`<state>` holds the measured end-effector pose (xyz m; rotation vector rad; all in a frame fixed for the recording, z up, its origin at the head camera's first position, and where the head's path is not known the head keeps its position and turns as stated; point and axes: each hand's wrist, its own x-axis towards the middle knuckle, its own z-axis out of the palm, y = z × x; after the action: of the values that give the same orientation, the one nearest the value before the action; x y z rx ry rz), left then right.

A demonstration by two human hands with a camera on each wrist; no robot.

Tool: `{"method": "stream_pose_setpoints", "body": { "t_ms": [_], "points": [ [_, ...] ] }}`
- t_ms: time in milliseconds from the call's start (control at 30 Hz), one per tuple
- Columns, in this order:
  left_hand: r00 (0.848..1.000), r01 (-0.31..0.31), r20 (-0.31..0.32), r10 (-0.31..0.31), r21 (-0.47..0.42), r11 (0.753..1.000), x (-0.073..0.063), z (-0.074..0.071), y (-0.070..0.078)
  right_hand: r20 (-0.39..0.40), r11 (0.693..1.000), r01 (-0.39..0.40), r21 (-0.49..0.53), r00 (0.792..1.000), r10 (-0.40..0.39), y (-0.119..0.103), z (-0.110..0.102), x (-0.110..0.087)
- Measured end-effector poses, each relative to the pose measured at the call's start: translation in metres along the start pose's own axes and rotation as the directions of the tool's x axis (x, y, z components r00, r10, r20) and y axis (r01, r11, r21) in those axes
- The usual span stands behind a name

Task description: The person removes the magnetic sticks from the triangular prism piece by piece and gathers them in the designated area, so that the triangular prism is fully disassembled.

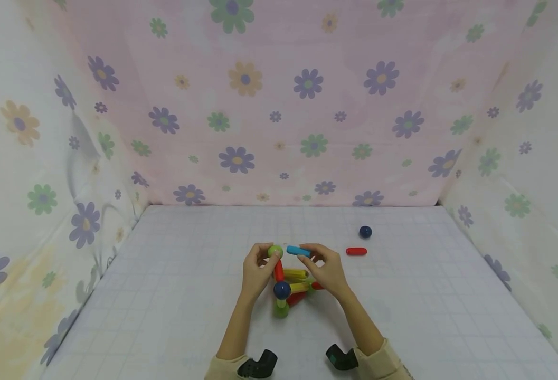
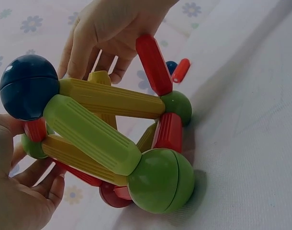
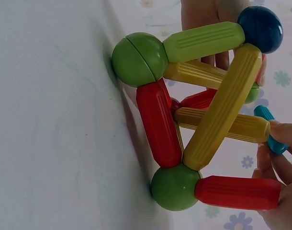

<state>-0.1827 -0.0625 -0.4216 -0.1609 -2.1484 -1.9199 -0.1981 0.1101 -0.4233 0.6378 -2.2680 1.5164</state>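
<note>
On the white table (image 1: 164, 295) stands a rod-and-ball frame (image 1: 300, 287), lower parts partly hidden from head view, left hand (image 1: 258, 269) pinching its green ball (image 1: 275, 252), right hand (image 1: 328, 269) pinching a light-blue rod (image 1: 298, 250) near that ball, one rod end finger-covered.

Flower-printed cloth (image 1: 183, 163) on three sides of a pale counter (image 1: 155, 306).
We record a pink back wall (image 1: 345, 53) and whitish left wall (image 1: 36, 158) and right wall (image 1: 545, 174), with purple, green and orange flowers; creases at left; faint grid lines across the counter; light subdued.
</note>
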Motion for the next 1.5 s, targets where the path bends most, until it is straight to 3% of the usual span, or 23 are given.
{"method": "stream_pose_setpoints", "body": {
  "t_ms": [200,800,1500],
  "points": [
    [1.000,-0.005,0.002,0.005,0.004,1.000,0.000,-0.001,0.001,0.020,0.991,-0.117,0.072,0.993,0.116,0.004,-0.009,-0.001],
    [1.000,0.001,0.010,-0.001,-0.005,1.000,0.001,-0.001,-0.001,-0.027,0.973,-0.181,0.144,0.982,0.187,0.025,-0.039,-0.012],
    [1.000,0.007,0.008,-0.007,-0.006,1.000,0.001,-0.002,-0.001,-0.124,0.950,-0.292,0.113,0.944,0.305,0.062,-0.076,-0.028]
  ]
}}
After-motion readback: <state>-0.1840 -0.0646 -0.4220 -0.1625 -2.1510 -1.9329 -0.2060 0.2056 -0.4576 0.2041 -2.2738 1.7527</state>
